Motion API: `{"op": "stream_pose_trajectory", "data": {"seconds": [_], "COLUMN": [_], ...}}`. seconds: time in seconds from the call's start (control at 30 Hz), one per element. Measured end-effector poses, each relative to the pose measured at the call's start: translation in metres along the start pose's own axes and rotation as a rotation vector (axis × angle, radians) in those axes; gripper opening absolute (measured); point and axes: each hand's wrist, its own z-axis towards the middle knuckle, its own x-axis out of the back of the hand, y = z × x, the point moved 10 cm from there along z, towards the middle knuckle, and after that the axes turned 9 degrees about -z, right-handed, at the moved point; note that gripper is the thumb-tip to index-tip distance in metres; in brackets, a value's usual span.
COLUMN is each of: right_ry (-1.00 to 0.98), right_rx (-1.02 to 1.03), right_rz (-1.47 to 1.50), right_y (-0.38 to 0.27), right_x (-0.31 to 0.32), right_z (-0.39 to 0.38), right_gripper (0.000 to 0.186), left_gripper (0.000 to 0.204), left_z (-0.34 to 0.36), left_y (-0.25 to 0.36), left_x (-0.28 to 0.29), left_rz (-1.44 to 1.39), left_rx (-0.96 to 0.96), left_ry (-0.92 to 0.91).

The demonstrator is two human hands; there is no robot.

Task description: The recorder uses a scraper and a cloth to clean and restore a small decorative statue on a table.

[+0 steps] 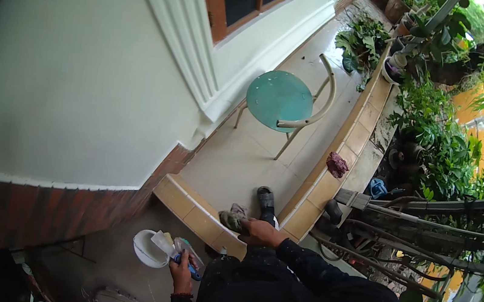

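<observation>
My left hand [180, 276] is closed on blue-handled hand tools [194, 270], among them a putty knife with a pale blade [162, 244]; the exact shape of the other is unclear. These are held over or beside a white bucket [141, 255] on the lower floor. My right hand [263, 232] grips a crumpled greyish cloth [233, 216] above the tan tiled step [186, 203]. My sandalled foot [266, 198] shows just beyond that hand, on the upper floor.
A chair with a green round seat [279, 98] stands beside the white wall [68, 79]. A tiled ledge [356, 138] with a purple rag [337, 165] runs along the right, beside plants [436, 164] and metal bars [404, 215]. More potted plants [360, 41] stand farther back.
</observation>
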Motion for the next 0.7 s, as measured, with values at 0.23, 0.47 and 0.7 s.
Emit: {"op": "stream_pose_trajectory", "data": {"seconds": [0.23, 0.47, 0.7], "right_ry": [-0.356, -0.262, -0.412], "right_rx": [0.395, 0.456, 0.392], "right_rz": [-0.108, 0.278, 0.586], "right_y": [-0.174, -0.234, -0.244], "right_x": [-0.009, 0.008, 0.017], "right_z": [0.0, 0.025, 0.026], "right_gripper": [0.047, 0.055, 0.052], "left_gripper": [0.034, 0.048, 0.057], "left_z": [-0.022, -0.04, -0.051], "left_y": [0.044, 0.067, 0.096], "left_x": [0.059, 0.017, -0.011], "left_rz": [-0.085, -0.071, -0.13], "left_rx": [-0.216, -0.354, -0.496], "left_ry": [0.038, 0.128, 0.028]}}
